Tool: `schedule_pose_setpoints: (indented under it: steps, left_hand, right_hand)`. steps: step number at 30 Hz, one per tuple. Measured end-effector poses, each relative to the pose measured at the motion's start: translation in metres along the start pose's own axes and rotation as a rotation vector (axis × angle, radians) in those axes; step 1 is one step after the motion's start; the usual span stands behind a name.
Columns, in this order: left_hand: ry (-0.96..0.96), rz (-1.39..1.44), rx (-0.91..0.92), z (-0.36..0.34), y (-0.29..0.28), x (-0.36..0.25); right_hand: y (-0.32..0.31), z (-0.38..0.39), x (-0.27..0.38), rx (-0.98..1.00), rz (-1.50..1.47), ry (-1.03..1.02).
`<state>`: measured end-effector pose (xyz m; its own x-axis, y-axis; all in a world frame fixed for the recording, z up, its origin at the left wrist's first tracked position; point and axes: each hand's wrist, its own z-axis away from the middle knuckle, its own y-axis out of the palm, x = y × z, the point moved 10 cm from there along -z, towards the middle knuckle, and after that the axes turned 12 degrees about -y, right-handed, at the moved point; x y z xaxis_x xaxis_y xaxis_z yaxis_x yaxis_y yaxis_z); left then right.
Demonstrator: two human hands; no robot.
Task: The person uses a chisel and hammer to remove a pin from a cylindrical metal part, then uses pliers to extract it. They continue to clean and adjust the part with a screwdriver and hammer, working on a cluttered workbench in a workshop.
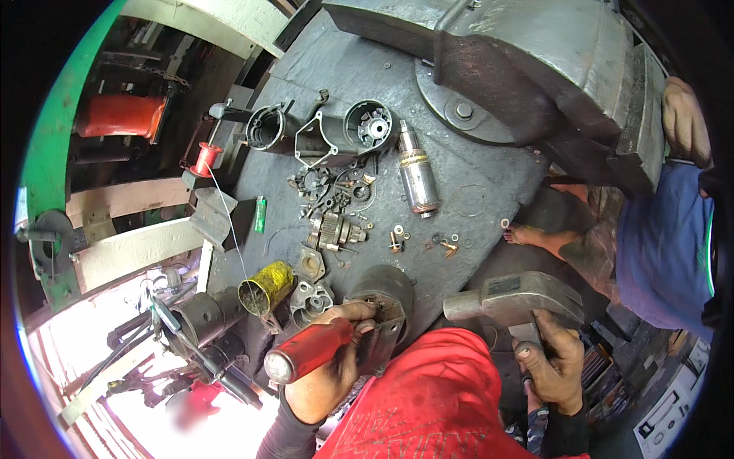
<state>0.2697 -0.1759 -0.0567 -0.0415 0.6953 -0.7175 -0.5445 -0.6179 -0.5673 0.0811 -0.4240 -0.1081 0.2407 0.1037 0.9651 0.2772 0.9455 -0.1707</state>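
My left hand (325,382) is closed round a thick red-handled screwdriver (312,350), its worn butt end toward the lower left. The shank is mostly hidden by my fingers. It points at a dark cylindrical motor housing (386,284) at the bench's near edge, and my fingertips touch the housing's open side. In my right hand (554,363) is a hammer (516,298), gripped by its handle close under the head. The hammer head hangs to the right of the housing, apart from it. Left of the housing lie a grey end cover (312,301) and a yellow can (267,287).
On the bench (482,222) lie an armature (417,172), open cast housings (371,125), a gear assembly (334,231), several small parts and a green lighter (261,214). A big vise (535,76) stands far right. Another person's hand (683,118) is beside it. A red spool (205,158) trails wire.
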Motion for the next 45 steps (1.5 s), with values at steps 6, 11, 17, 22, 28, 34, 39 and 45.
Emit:
schedule_pose_setpoints:
  steps: [6, 11, 17, 22, 28, 34, 39, 45]
  left_hand:
    - [0.017, -0.018, 0.005, 0.0, 0.001, -0.002]
    - [0.057, -0.072, 0.004, 0.003, 0.004, 0.0]
    - [0.177, -0.273, -0.071, 0.006, -0.003, -0.006]
    - [0.18, -0.215, -0.087, 0.005, -0.008, -0.006]
    - [0.168, -0.156, -0.073, 0.005, -0.007, -0.007]
    - [0.187, -0.163, -0.101, 0.008, -0.014, -0.021]
    - [0.126, -0.203, -0.039, 0.006, -0.001, -0.001]
    - [0.173, -0.22, -0.048, -0.001, 0.015, 0.034]
  right_hand:
    - [-0.002, -0.008, 0.022, 0.023, 0.049, -0.125]
    - [-0.004, -0.025, 0.066, 0.04, 0.156, -0.28]
    - [-0.001, -0.053, 0.164, 0.191, 0.298, -0.55]
    - [0.025, -0.065, 0.249, 0.384, 0.598, -0.685]
    - [0.049, -0.073, 0.276, 0.387, 0.756, -0.794]
    - [0.055, -0.064, 0.306, 0.512, 0.748, -0.841]
    - [0.035, -0.079, 0.3, 0.194, -0.014, -0.539]
    - [0.072, -0.058, 0.234, 0.471, 0.748, -0.739]
